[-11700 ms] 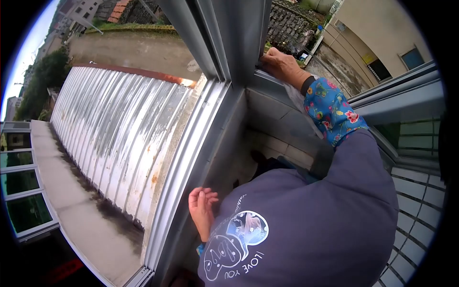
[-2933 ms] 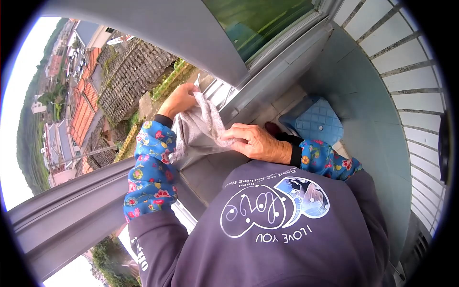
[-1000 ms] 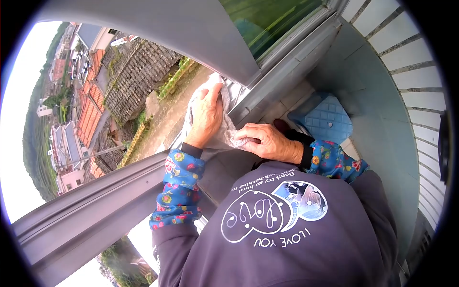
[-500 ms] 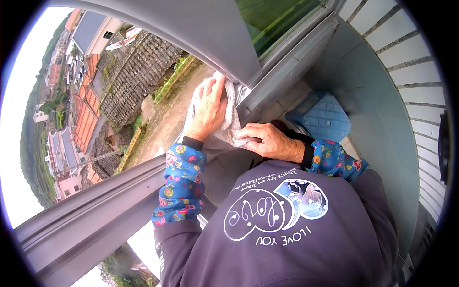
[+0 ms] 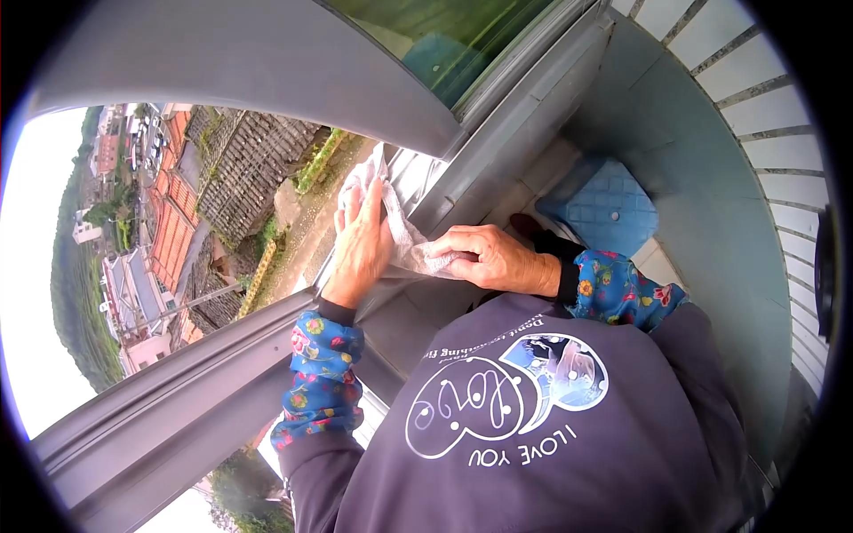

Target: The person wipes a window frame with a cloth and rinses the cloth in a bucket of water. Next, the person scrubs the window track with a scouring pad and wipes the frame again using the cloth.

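A pale, crumpled cloth [image 5: 405, 240] stretches between my two hands at the edge of an open window. My left hand [image 5: 360, 253] presses the cloth's far part with fingers bunched over it, beside the metal window track [image 5: 416, 180]. Its fingertips lie just below the lower corner of the grey window frame [image 5: 382, 93]. With fingers curled, my right hand [image 5: 502, 258] grips the near end of the same cloth, over the inner side of the sill. Part of the cloth is hidden behind my left hand.
A blue plastic stool [image 5: 613, 209] stands on the floor to the right, near a dark shoe [image 5: 526, 224]. Green glass [image 5: 444, 40] fills the upper pane. White tiles [image 5: 782, 133] line the right wall. Outside, tiled roofs [image 5: 173, 222] lie far below.
My left hand has shifted left and slightly down, pulling the cloth along and uncovering more of the track. My right hand stays nearly in place. The view has also shifted a little.
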`<state>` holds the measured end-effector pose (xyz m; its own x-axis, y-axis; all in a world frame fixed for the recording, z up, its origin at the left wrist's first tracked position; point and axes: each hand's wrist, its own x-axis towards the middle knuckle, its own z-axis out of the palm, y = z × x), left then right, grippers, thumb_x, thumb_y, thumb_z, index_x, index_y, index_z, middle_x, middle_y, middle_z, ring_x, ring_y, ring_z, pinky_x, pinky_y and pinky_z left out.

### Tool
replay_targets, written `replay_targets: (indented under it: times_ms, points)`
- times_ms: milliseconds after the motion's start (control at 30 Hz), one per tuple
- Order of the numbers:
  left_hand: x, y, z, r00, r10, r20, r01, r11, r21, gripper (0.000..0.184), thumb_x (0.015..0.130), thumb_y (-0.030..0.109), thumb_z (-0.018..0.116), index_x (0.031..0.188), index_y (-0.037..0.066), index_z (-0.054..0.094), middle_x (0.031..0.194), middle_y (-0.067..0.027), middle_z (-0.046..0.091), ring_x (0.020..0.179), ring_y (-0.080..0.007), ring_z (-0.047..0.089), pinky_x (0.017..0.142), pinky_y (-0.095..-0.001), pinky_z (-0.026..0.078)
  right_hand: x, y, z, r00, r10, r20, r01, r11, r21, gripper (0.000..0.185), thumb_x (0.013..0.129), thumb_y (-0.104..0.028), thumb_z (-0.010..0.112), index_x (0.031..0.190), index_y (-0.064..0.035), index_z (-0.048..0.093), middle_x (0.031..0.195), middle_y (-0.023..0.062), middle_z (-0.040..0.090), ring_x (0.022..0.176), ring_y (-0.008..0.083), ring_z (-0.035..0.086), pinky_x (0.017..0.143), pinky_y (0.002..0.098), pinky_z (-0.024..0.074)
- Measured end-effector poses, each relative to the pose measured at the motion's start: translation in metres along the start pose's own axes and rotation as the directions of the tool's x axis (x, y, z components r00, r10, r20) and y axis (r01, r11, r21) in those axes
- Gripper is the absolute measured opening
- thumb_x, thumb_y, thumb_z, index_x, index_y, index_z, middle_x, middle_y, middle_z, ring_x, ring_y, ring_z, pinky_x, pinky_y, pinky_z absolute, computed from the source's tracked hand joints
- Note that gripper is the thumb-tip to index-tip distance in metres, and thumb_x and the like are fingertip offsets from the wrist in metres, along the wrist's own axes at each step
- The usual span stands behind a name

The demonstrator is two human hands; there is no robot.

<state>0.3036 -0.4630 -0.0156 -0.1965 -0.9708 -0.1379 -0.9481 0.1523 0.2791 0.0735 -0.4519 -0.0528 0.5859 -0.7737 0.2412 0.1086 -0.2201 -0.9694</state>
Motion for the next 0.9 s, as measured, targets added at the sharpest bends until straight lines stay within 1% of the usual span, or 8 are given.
replay_targets:
  times_ms: [200, 233, 367, 500, 633, 733, 767, 900]
  points:
    - [0.02, 0.01, 0.006, 0.998, 0.065, -0.005, -0.065, 0.994, -0.089, 0.062, 0.091, 0.018, 0.048, 0.146, 0.002, 0.026, 0.148, -0.0266, 0.03, 0.137, -0.0441, 0.029, 0.114, -0.0529, 0.015, 0.004, 0.0, 0.005, 0.999, 0.036, 0.035, -0.035, 0.999, -0.008, 0.02, 0.083, -0.004, 0.063, 0.102, -0.0015, 0.063, 0.093, 0.0143, 0.067, 0.087, 0.0319, 0.066, 0.076, 0.0357, 0.0517]
    - [0.019, 0.01, 0.008, 0.993, 0.087, -0.078, -0.093, 0.993, -0.078, 0.06, 0.091, 0.019, 0.05, 0.145, 0.003, 0.031, 0.139, -0.0266, 0.04, 0.13, -0.0439, 0.036, 0.111, -0.0528, 0.021, 0.003, 0.002, 0.008, 0.998, 0.05, 0.042, -0.05, 0.999, -0.01, 0.019, 0.083, -0.004, 0.063, 0.102, -0.0016, 0.063, 0.093, 0.0133, 0.066, 0.086, 0.0301, 0.065, 0.075, 0.0345, 0.0513]
    - [0.011, -0.005, 0.007, 0.97, 0.168, -0.174, -0.187, 0.977, -0.104, 0.049, 0.09, 0.02, 0.053, 0.135, 0.004, 0.045, 0.112, -0.0212, 0.049, 0.107, -0.0383, 0.046, 0.1, -0.0479, 0.033, 0.002, 0.003, 0.011, 0.996, 0.065, 0.067, -0.063, 0.998, -0.025, 0.018, 0.084, -0.004, 0.063, 0.102, -0.0019, 0.062, 0.092, 0.0113, 0.066, 0.083, 0.0257, 0.065, 0.073, 0.0316, 0.0506]
    - [0.002, -0.02, -0.006, 0.995, 0.094, -0.025, -0.097, 0.98, -0.173, 0.053, 0.088, 0.016, 0.053, 0.139, 0.006, 0.042, 0.124, -0.0231, 0.048, 0.117, -0.0404, 0.043, 0.104, -0.0464, 0.03, -0.002, 0.005, 0.005, 0.998, 0.061, 0.005, -0.061, 0.998, -0.024, 0.019, 0.084, -0.003, 0.062, 0.103, -0.0017, 0.063, 0.094, 0.0125, 0.067, 0.086, 0.0238, 0.066, 0.074, 0.031, 0.0511]
    - [0.026, -0.017, 0.003, 0.979, 0.201, -0.01, -0.201, 0.97, -0.14, 0.062, 0.088, 0.018, 0.054, 0.145, 0.007, 0.033, 0.139, -0.0269, 0.041, 0.134, -0.0438, 0.032, 0.111, -0.0501, 0.021, -0.003, 0.002, -0.004, 0.992, 0.103, -0.069, -0.104, 0.995, -0.003, 0.016, 0.086, -0.005, 0.063, 0.101, -0.0008, 0.063, 0.095, 0.0144, 0.067, 0.091, 0.0302, 0.066, 0.077, 0.035, 0.0516]
    - [0.046, -0.012, 0.011, 0.965, 0.261, -0.028, -0.262, 0.959, -0.105, 0.062, 0.088, 0.02, 0.054, 0.145, 0.007, 0.034, 0.135, -0.0285, 0.043, 0.132, -0.0439, 0.034, 0.111, -0.0511, 0.021, -0.003, 0.005, -0.006, 0.99, 0.112, -0.091, -0.114, 0.993, -0.014, 0.016, 0.086, -0.005, 0.062, 0.101, -0.0008, 0.063, 0.093, 0.0135, 0.067, 0.087, 0.0267, 0.067, 0.075, 0.0333, 0.0512]
    - [0.048, -0.01, 0.009, 0.957, 0.282, -0.063, -0.287, 0.953, -0.099, 0.06, 0.088, 0.023, 0.053, 0.144, 0.007, 0.035, 0.133, -0.0276, 0.046, 0.131, -0.0438, 0.034, 0.11, -0.0539, 0.022, -0.003, 0.0, -0.007, 0.974, 0.219, -0.06, -0.215, 0.975, 0.061, 0.017, 0.086, -0.006, 0.062, 0.102, -0.0007, 0.063, 0.09, 0.0127, 0.067, 0.082, 0.0228, 0.066, 0.073, 0.0312, 0.0505]
    - [0.039, 0.009, 0.004, 0.982, 0.17, -0.08, -0.161, 0.981, 0.11, 0.057, 0.09, 0.03, 0.051, 0.141, 0.007, 0.039, 0.127, -0.0262, 0.052, 0.13, -0.0424, 0.036, 0.106, -0.0615, 0.024, 0.001, 0.005, 0.001, 0.978, 0.209, -0.007, -0.209, 0.977, 0.04, 0.016, 0.087, -0.004, 0.062, 0.103, 0.0001, 0.063, 0.091, 0.0119, 0.066, 0.08, 0.0179, 0.064, 0.073, 0.028, 0.0499]
